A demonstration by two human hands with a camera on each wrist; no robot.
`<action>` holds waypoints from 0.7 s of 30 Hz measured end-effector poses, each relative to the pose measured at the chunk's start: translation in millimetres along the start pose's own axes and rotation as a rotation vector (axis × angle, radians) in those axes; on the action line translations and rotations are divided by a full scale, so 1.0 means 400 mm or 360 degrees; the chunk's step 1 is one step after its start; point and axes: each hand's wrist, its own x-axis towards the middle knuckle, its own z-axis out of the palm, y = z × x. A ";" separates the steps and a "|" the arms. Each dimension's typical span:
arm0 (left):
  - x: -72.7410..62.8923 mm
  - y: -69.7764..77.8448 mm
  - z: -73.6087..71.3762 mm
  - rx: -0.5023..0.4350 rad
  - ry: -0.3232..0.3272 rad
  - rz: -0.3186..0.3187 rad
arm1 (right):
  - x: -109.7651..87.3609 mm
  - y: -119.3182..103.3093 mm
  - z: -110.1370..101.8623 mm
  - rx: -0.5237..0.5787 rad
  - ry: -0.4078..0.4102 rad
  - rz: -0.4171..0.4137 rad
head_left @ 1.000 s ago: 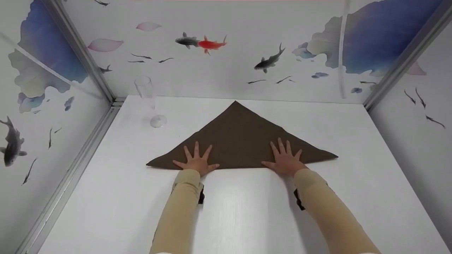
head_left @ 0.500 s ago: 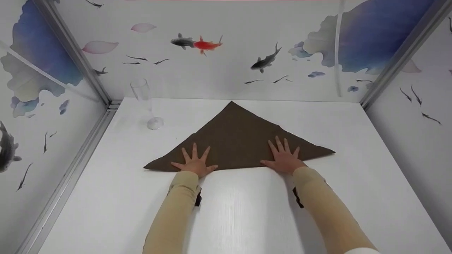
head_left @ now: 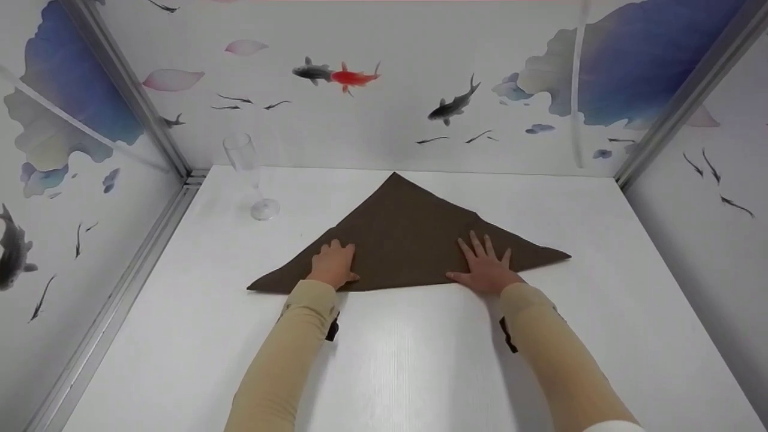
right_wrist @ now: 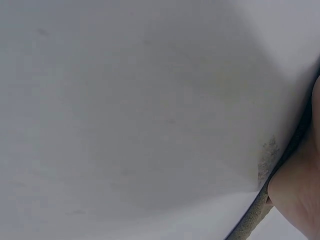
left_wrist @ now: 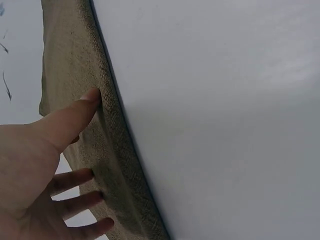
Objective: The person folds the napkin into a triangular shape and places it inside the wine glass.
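A dark brown cloth napkin (head_left: pixel 405 234) lies folded as a wide triangle, its point away from me and its long edge towards me. My left hand (head_left: pixel 333 264) is arched over its left part. In the left wrist view the thumb of that hand (left_wrist: pixel 30 165) meets the napkin (left_wrist: pixel 72 40) close to the folded edge, while the other fingers, slightly bent and apart, reach the cloth with their tips. My right hand (head_left: pixel 485 270) presses flat on the right part with fingers spread. Only the heel of it shows in the right wrist view.
A clear stemmed glass (head_left: pixel 264 210) stands upright at the back left of the white table (head_left: pixel 396 360). Walls printed with fish and leaves (head_left: pixel 450 108) enclose the back and both sides, joined by metal corner frames (head_left: pixel 126 90).
My left hand has gone from flat and spread to arched, with bent fingers drawn together. The right hand stays spread on the napkin. The head view has shifted slightly.
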 end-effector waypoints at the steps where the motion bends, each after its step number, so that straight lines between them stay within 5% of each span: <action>1: 0.001 0.000 -0.004 0.0020 0.0001 0.0032 | 0.001 0.000 -0.002 -0.0009 -0.0003 -0.0002; 9: 0.009 0.007 -0.021 -0.0007 -0.0226 0.0289 | -0.017 -0.019 -0.044 -0.0088 -0.0008 -0.0025; 15: 0.005 0.026 -0.034 0.0004 -0.0391 0.0247 | -0.022 -0.015 -0.058 -0.0100 -0.0054 -0.0062; 21: -0.008 0.051 -0.042 -0.0023 -0.0453 0.0218 | -0.011 0.004 -0.077 -0.0064 -0.0133 -0.0088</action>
